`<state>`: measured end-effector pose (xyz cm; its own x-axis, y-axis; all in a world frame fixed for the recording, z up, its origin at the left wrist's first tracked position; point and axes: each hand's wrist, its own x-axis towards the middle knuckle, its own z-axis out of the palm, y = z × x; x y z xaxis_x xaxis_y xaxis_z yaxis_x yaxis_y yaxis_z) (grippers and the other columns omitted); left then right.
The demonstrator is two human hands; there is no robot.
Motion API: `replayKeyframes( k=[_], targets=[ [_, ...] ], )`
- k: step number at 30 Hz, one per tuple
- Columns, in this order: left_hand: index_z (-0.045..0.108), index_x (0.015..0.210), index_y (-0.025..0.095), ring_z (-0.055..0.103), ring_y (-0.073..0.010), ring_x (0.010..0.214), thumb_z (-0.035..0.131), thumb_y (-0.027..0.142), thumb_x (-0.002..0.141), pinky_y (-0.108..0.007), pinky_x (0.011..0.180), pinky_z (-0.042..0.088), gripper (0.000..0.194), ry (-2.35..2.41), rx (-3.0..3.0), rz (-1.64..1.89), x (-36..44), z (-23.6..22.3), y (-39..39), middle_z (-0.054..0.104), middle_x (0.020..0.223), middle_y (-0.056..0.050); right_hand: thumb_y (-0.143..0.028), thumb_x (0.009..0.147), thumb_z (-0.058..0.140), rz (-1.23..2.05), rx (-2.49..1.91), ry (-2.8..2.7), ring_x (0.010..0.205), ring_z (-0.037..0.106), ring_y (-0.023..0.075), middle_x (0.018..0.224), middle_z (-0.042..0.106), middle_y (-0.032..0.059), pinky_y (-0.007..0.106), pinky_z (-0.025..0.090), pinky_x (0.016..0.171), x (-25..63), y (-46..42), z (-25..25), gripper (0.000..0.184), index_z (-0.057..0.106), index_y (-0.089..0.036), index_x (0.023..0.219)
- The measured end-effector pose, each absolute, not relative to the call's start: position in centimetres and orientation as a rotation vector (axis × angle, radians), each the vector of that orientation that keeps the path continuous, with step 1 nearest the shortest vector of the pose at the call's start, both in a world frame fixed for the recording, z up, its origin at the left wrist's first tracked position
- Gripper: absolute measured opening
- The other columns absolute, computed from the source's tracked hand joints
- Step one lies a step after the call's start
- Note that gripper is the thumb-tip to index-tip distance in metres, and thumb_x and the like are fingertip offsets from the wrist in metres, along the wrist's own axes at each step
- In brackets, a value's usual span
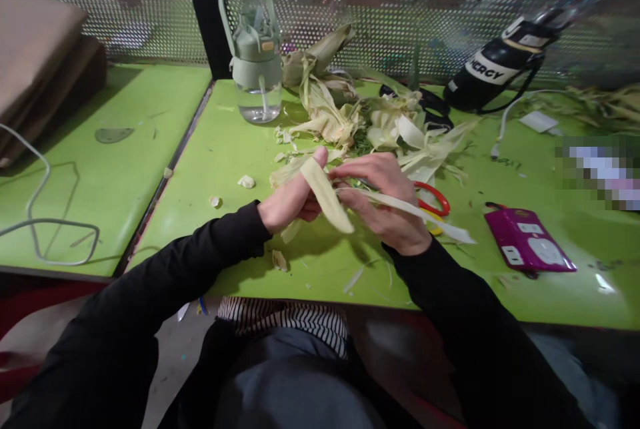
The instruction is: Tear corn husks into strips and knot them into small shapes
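- Green tabletop (190,189) spreads before us, with a perforated metal screen (165,22) along its far side.
- At our far left sit brown paper-like sheets (35,49); a pale cable (34,222) loops nearer.
- Right of the table's seam stands a pale green bottle (257,75), and small scraps (246,181) lie nearer us.
- Our left hand (287,205) has its thumb pressed down on the broad husk strip (327,199), the other fingers curled beneath; we cannot tell exactly what they grip.
- Beyond our hands lies the husk heap (330,115), tangled and partly bunched. Plenty of it looks unused, we judge.
- Our right hand (395,205) brings thumb and forefinger close together near the middle, apparently pinching the work; their tips are partly hidden. A narrow husk strip (450,232) trails rightward over that hand.
- Some strips are already separated, so we judge the work under way; we see no finished piece, and how much is left we cannot tell.
- Just beside our right hand lie scissors (440,199), red handle showing, held by neither hand.
- Farther right a black bottle (493,72) leans at the far side, with a purple pouch (530,242) nearer us.
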<state>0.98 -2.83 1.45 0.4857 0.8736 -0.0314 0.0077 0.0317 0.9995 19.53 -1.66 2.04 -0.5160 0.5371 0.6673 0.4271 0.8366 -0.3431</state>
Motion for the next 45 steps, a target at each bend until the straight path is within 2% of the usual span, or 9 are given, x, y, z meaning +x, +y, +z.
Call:
replayKeyframes(
  k=[3, 5, 9, 11, 20, 26, 33, 42, 45],
  targets=[
    [0.048, 0.068, 0.019, 0.029, -0.0076, 0.047, 0.006, 0.091, 0.082, -0.025, 0.042, 0.023, 0.085, 0.745, 1.051, 0.583, 0.5, 2.2, -2.5, 0.047, 0.063, -0.004, -0.038, 0.097, 0.061, 0.220, -0.769, -2.174, 0.084, 0.066, 0.0223, 0.090, 0.076, 0.0042, 0.042, 0.048, 0.077, 19.5, -1.7, 1.8, 0.020, 0.071, -0.023, 0.101],
    [0.050, 0.071, 0.019, 0.029, -0.0065, 0.047, 0.026, 0.086, 0.087, -0.025, 0.042, 0.022, 0.074, 0.715, 0.994, 0.519, 0.2, 2.8, -2.4, 0.051, 0.067, -0.004, -0.036, 0.096, 0.062, 0.268, -0.825, -2.124, 0.082, 0.067, 0.0213, 0.087, 0.076, 0.0042, 0.039, 0.050, 0.074, 19.5, -1.7, 1.8, 0.017, 0.072, -0.023, 0.092],
    [0.050, 0.081, 0.019, 0.031, -0.0039, 0.048, 0.070, 0.034, 0.085, -0.020, 0.043, 0.024, 0.026, 0.804, 1.173, 0.616, 0.2, 2.7, -2.4, 0.046, 0.067, 0.005, -0.037, 0.097, 0.062, 0.347, -0.887, -2.034, 0.079, 0.067, 0.0189, 0.085, 0.074, 0.0032, 0.034, 0.052, 0.071, 19.3, -1.7, 1.8, 0.019, 0.070, -0.024, 0.087],
    [0.049, 0.081, 0.018, 0.036, -0.0047, 0.051, 0.070, 0.022, 0.083, -0.019, 0.046, 0.029, 0.021, 0.909, 1.333, 0.738, 0.4, 2.2, -2.4, 0.042, 0.066, 0.007, -0.038, 0.097, 0.062, 0.396, -0.931, -2.010, 0.081, 0.068, 0.0183, 0.087, 0.073, 0.0029, 0.033, 0.053, 0.072, 19.3, -1.8, 1.9, 0.018, 0.070, -0.023, 0.090],
    [0.048, 0.081, 0.018, 0.041, -0.0057, 0.051, 0.061, 0.035, 0.091, -0.022, 0.050, 0.032, 0.024, 0.925, 1.554, 0.866, 0.5, 0.6, -2.4, 0.065, 0.076, -0.002, -0.051, 0.096, 0.060, 0.579, -1.028, -1.972, 0.075, 0.067, 0.0163, 0.086, 0.074, 0.0022, 0.030, 0.050, 0.065, 19.5, -1.9, 2.2, 0.028, 0.069, -0.025, 0.091],
    [0.047, 0.070, 0.019, 0.035, -0.0086, 0.057, 0.063, 0.037, 0.090, -0.023, 0.053, 0.028, 0.031, 1.001, 1.765, 1.066, 0.4, 0.7, -2.5, 0.041, 0.059, 0.006, -0.055, 0.087, 0.071, 0.705, -0.970, -1.946, 0.069, 0.065, 0.0150, 0.083, 0.073, 0.0009, 0.027, 0.048, 0.060, 19.4, -1.9, 2.2, 0.032, 0.070, -0.024, 0.094],
    [0.052, 0.079, 0.018, 0.039, -0.0084, 0.057, 0.057, 0.039, 0.093, -0.023, 0.055, 0.032, 0.025, 0.949, 1.714, 1.029, 0.4, 1.0, -2.8, 0.045, 0.063, 0.005, -0.050, 0.092, 0.067, 0.669, -1.009, -1.935, 0.063, 0.059, 0.0134, 0.075, 0.067, -0.0009, 0.028, 0.046, 0.060, 19.8, -1.5, 1.7, 0.026, 0.070, -0.024, 0.095],
    [0.052, 0.091, 0.017, 0.042, -0.0043, 0.047, 0.042, 0.013, 0.096, -0.017, 0.047, 0.036, 0.012, 0.855, 1.349, 0.998, 0.7, 1.9, -3.1, 0.062, 0.065, 0.004, -0.041, 0.095, 0.065, 0.565, -0.970, -1.913, 0.068, 0.061, 0.0155, 0.083, 0.070, 0.0012, 0.031, 0.048, 0.062, 19.5, -1.9, 1.9, 0.016, 0.069, -0.026, 0.093],
    [0.049, 0.093, 0.017, 0.057, -0.0058, 0.054, 0.038, 0.009, 0.095, -0.017, 0.051, 0.045, 0.014, 0.794, 1.189, 0.958, 0.7, 1.9, -3.0, 0.069, 0.072, 0.000, -0.038, 0.094, 0.066, 0.438, -0.881, -1.977, 0.079, 0.066, 0.0194, 0.088, 0.072, 0.0024, 0.036, 0.053, 0.070, 19.7, -1.4, 1.8, 0.012, 0.070, -0.028, 0.091]
  ],
)
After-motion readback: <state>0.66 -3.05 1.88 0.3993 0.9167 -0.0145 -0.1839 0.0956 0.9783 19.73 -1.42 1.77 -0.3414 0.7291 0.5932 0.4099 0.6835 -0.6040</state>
